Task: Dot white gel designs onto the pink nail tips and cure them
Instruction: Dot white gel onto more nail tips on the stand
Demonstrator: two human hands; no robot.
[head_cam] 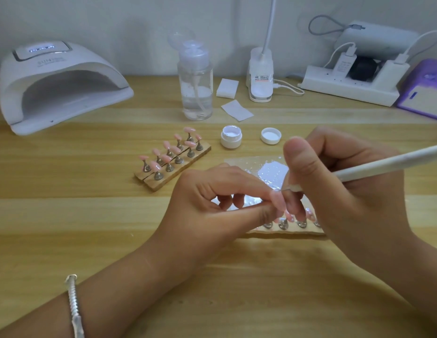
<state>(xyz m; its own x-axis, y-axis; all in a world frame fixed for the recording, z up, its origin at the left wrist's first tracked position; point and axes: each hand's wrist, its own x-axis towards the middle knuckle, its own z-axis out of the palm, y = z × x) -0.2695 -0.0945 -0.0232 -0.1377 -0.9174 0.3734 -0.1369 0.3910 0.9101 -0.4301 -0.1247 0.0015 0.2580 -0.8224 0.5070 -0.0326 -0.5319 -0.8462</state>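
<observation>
A pink nail tip [278, 200] is pinched between thumb and forefinger of the left hand [220, 203], just above the near wooden rack [285, 232] on the desk [115, 215]. The right hand [346, 189] grips a white dotting pen [383, 164], its point seemingly touching the tip. Beyond lie a gel-smeared palette [268, 169] and the open gel pot [231, 137].

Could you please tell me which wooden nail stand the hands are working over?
The near stand, partly hidden beneath the left hand and right hand; the two far stands lie untouched left of the gel jar.
</observation>
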